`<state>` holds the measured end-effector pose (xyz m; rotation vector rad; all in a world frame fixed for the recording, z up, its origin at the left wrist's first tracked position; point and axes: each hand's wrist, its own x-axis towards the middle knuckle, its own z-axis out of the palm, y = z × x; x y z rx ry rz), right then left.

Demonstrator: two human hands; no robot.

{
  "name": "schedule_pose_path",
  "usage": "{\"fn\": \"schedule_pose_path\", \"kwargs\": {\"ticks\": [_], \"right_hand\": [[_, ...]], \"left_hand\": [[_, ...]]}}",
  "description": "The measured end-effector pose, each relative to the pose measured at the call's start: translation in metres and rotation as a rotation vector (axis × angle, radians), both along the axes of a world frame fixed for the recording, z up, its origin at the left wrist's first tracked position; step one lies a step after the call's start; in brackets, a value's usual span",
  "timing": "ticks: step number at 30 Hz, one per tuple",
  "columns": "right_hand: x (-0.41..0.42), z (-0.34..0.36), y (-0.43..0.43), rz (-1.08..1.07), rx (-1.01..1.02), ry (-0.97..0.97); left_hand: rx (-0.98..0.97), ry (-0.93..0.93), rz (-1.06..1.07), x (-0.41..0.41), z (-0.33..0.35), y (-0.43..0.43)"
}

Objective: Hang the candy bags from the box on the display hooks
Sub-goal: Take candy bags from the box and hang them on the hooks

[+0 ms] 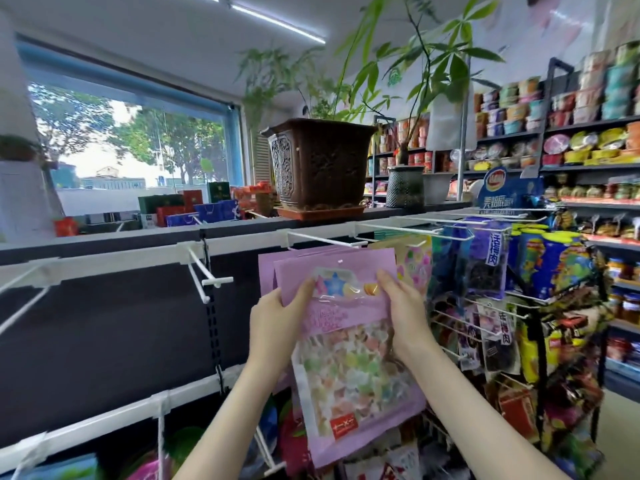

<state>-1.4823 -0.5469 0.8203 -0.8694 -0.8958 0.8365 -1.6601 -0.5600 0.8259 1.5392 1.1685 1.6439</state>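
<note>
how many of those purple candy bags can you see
2. One purple clear-windowed candy bag is held by the left hand and right hand. A second purple bag sits just behind it, edge showing left, under the white wire hook. More may be hidden.

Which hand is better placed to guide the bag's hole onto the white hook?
Right, probably. The right hand pinches the purple candy bag higher up, nearer its hang hole and the tip of the white hook; the left hand holds lower.

Glossy plastic candy bag (349, 355) (clear window)
</note>
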Motion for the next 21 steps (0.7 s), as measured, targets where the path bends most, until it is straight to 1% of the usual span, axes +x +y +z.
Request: {"fn": "schedule_pose_path", "kwargs": {"ticks": [5, 11, 15, 17, 21], "right_hand": [[0.012, 0.004, 0.004, -0.042, -0.025, 0.000], [0.015, 0.008, 0.010, -0.070, -0.059, -0.076], [0.011, 0.005, 0.015, -0.081, -0.089, -0.090], [0.009, 0.002, 0.019, -0.085, -0.110, -0.089], [0.003, -0.002, 0.026, -0.070, -0.134, -0.128]], "left_hand": [[0.025, 0.073, -0.019, 0.014, 0.011, 0.008], [0.044, -0.014, 0.021, 0.020, 0.004, 0.011], [0.060, -0.015, 0.062, 0.017, -0.002, 0.012], [0.074, 0.032, 0.095, 0.015, -0.004, 0.015], [0.136, 0.240, 0.268, 0.009, -0.007, 0.021]]}}
